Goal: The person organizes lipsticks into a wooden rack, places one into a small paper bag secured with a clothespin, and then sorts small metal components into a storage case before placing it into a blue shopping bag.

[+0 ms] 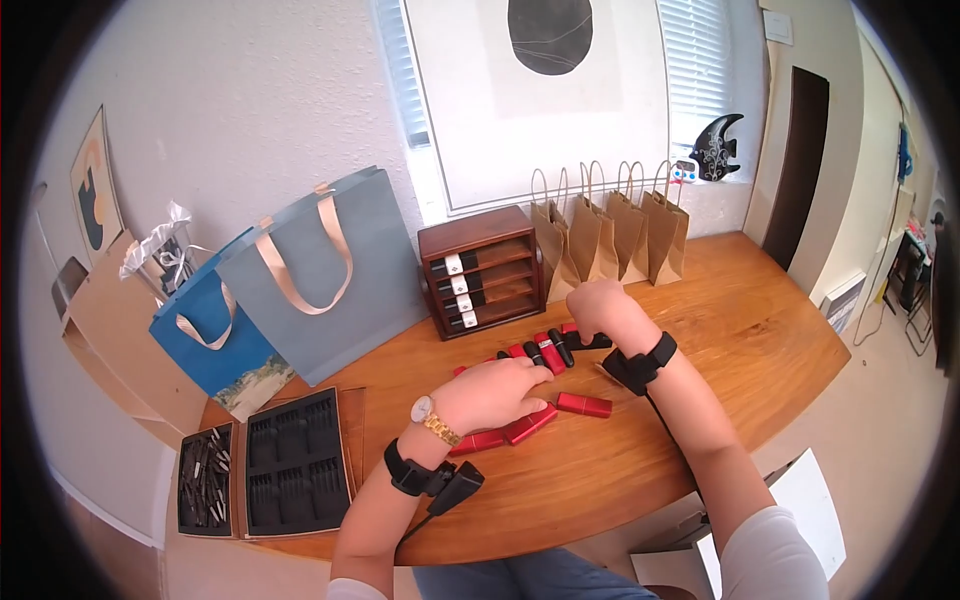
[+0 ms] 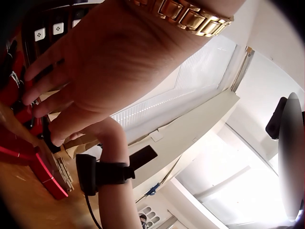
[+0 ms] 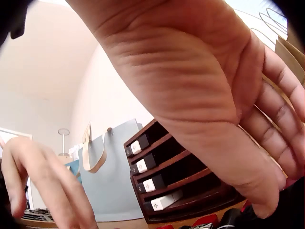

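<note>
Red lipstick-like tubes, each with a thin band round it, and black tubes lie in a loose group on the wooden table. My left hand, with a gold watch on the wrist, is palm down over this group. Its fingers are spread and nearly straight in the left wrist view, fingertips right at the tubes. My right hand is low at the group's far right end, by the wooden rack. A black piece shows beside its thumb; whether the fingers pinch it, I cannot tell.
A dark wooden rack holds several white-and-black boxes on its left side. Brown paper bags stand right of it, blue-grey gift bags left. A black compartment tray and a box of dark sticks lie front left.
</note>
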`<action>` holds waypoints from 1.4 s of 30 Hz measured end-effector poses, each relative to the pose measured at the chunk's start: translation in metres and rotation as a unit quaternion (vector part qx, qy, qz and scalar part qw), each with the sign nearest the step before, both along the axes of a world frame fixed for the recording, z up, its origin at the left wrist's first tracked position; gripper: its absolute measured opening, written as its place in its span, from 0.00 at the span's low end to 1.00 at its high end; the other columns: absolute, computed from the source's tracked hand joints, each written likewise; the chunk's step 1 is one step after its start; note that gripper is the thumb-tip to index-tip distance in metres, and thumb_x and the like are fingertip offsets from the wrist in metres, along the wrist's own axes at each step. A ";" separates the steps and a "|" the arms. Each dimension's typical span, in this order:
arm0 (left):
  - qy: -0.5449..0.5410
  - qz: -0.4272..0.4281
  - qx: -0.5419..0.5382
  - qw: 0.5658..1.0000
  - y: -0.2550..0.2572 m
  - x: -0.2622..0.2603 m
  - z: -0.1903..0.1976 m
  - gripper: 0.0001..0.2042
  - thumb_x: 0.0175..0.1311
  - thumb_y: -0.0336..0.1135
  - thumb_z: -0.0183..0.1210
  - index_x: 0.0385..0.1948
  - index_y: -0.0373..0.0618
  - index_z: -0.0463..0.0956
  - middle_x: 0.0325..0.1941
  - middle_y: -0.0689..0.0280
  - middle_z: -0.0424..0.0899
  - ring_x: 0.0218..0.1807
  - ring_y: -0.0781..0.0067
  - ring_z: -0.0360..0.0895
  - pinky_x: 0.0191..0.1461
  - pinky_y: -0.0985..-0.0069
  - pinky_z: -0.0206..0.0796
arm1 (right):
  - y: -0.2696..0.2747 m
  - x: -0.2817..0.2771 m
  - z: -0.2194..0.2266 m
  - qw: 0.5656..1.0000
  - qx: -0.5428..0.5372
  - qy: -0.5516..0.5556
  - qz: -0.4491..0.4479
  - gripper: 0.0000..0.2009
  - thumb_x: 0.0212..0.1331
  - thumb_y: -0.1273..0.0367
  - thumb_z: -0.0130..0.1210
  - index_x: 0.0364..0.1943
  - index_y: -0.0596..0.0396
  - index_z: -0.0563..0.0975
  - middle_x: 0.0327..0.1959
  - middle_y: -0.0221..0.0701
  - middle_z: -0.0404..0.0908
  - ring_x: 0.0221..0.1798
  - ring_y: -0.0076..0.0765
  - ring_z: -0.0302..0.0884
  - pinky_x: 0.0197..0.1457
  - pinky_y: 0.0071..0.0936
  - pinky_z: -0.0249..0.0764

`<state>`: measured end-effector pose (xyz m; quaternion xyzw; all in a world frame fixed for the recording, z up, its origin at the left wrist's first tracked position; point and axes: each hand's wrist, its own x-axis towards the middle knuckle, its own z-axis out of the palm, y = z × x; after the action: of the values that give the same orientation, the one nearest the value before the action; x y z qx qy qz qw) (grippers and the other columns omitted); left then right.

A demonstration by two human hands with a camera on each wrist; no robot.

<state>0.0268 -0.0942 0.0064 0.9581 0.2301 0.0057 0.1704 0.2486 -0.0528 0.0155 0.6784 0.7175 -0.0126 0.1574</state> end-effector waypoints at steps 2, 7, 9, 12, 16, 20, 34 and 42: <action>-0.017 0.016 0.000 1.000 -0.001 -0.003 0.004 0.20 0.67 0.41 0.59 0.56 0.40 0.74 0.50 0.52 0.80 0.52 0.49 0.78 0.57 0.62 0.70 | 0.003 -0.007 -0.003 0.999 -0.023 -0.046 -0.009 0.22 0.43 0.61 0.75 0.47 0.48 0.86 0.48 0.29 0.87 0.52 0.37 0.85 0.51 0.33 0.77; -0.032 0.018 0.006 0.999 0.005 -0.009 0.001 0.20 0.67 0.42 0.58 0.55 0.41 0.75 0.47 0.52 0.81 0.51 0.49 0.78 0.56 0.62 0.71 | 0.006 -0.012 -0.015 0.997 -0.035 -0.074 0.002 0.22 0.43 0.61 0.74 0.47 0.46 0.86 0.48 0.27 0.87 0.53 0.36 0.84 0.51 0.33 0.76; -0.037 0.022 0.014 0.999 0.005 -0.008 0.003 0.20 0.67 0.43 0.58 0.55 0.41 0.75 0.46 0.52 0.81 0.50 0.50 0.78 0.55 0.62 0.71 | 0.006 -0.009 -0.015 0.996 -0.032 -0.078 -0.001 0.22 0.42 0.60 0.74 0.46 0.46 0.86 0.48 0.27 0.87 0.53 0.35 0.84 0.52 0.33 0.76; -0.030 0.079 0.046 0.995 0.008 -0.005 0.007 0.19 0.67 0.44 0.59 0.53 0.41 0.77 0.45 0.53 0.83 0.45 0.52 0.81 0.49 0.63 0.74 | -0.004 -0.003 0.000 0.998 0.010 -0.048 0.025 0.18 0.39 0.58 0.71 0.35 0.52 0.87 0.35 0.34 0.87 0.42 0.41 0.86 0.40 0.35 0.79; -0.126 0.143 -0.053 0.980 0.038 -0.003 -0.016 0.21 0.69 0.49 0.59 0.53 0.40 0.77 0.44 0.57 0.86 0.34 0.67 0.84 0.38 0.72 0.75 | -0.018 -0.005 0.031 0.988 0.051 0.145 0.005 0.17 0.44 0.59 0.67 0.26 0.61 0.82 0.21 0.37 0.84 0.27 0.38 0.85 0.35 0.32 0.79; -0.268 0.172 -0.311 0.895 0.049 -0.002 -0.027 0.24 0.69 0.52 0.59 0.47 0.34 0.78 0.36 0.61 0.87 0.32 0.78 0.82 0.32 0.80 0.73 | -0.013 -0.018 0.024 0.860 0.104 0.499 0.030 0.14 0.53 0.65 0.65 0.24 0.62 0.74 0.19 0.38 0.83 0.23 0.29 0.85 0.27 0.23 0.77; -0.344 0.240 -0.616 0.667 0.072 -0.016 -0.041 0.17 0.75 0.48 0.53 0.43 0.40 0.73 0.36 0.58 0.84 0.31 0.78 0.78 0.34 0.81 0.73 | 0.000 -0.034 -0.003 0.855 0.038 0.517 0.017 0.19 0.67 0.57 0.58 0.35 0.63 0.82 0.27 0.33 0.85 0.27 0.27 0.85 0.28 0.23 0.76; -0.368 0.273 -0.655 0.601 0.085 -0.019 -0.056 0.19 0.76 0.48 0.52 0.43 0.36 0.71 0.35 0.57 0.80 0.28 0.80 0.72 0.29 0.85 0.70 | 0.001 -0.033 -0.008 0.872 0.011 0.486 0.063 0.16 0.66 0.60 0.58 0.39 0.63 0.83 0.30 0.35 0.85 0.31 0.27 0.85 0.34 0.25 0.77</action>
<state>0.0080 -0.0087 -0.0498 0.3992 0.3405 0.2516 0.8133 0.2160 -0.0520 0.0074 0.5416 0.7450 -0.3224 -0.2182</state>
